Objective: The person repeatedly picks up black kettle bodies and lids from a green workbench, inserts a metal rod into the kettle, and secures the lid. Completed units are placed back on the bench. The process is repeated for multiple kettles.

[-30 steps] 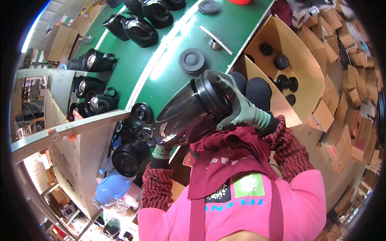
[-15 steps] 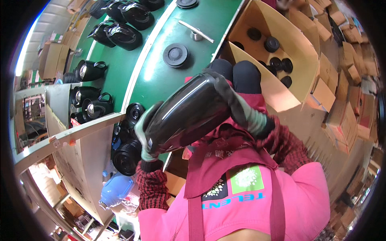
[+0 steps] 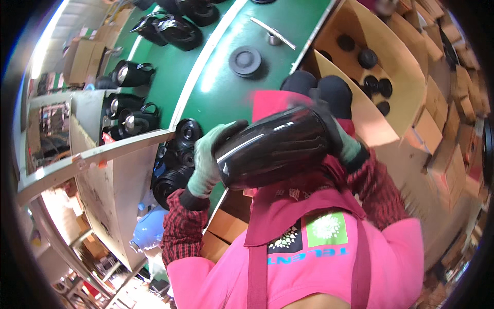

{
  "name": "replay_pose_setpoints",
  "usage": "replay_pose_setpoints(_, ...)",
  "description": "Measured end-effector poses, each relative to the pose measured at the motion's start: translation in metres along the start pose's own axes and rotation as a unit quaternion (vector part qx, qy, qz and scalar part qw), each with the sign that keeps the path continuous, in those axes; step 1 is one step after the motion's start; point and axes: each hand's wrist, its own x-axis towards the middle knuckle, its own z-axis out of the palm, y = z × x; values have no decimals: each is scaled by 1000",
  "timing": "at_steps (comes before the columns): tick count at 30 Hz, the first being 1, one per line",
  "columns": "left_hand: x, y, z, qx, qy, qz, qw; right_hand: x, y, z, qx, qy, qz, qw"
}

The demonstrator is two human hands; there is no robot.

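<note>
A glossy black jug body [image 3: 275, 147] lies sideways across my lap, above the dark red apron. My left hand [image 3: 207, 162], in a pale green glove with dark fingers, is wrapped round its left end. Around the other end closes my gloved right hand [image 3: 340, 135], whose fingers are partly smeared by motion. No handle shows on the held body. Past it, on the green table [image 3: 206, 105], sits a round black lid [image 3: 245, 61], close to a small metal stand with a bar on top [image 3: 274, 37].
Several black handled jugs [image 3: 138, 121] stand along the table's left part. Black round lids [image 3: 174, 183] are stacked by the metal frame rail [image 3: 98, 160]. On the right, an open cardboard box [image 3: 355, 116] holds several black round parts. A blue bottle [image 3: 150, 227] is at lower left.
The jug body has turned closer to level and shifted right in the picture, both hands still on it. The whole surroundings have slid slightly right and up as the view moved.
</note>
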Motion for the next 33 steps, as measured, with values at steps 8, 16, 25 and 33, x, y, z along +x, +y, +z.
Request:
replay_pose_setpoints(8, 31, 22, -14, 236, -72, 228, 942, -3, 4, -3, -65, -44, -67, 995)
replay_pose_setpoints(16, 18, -2, 0, 23, 16, 8, 1000, 3, -45, 44, 49, -108, -98, 988)
replay_pose_setpoints(25, -44, -109, 30, -367, 45, -276, 888, -8, -43, 44, -152, -60, -315, 935)
replay_pose_setpoints(33, 31, 9, 23, 22, -60, -77, 995, 11, -4, 0, 88, -91, -110, 986)
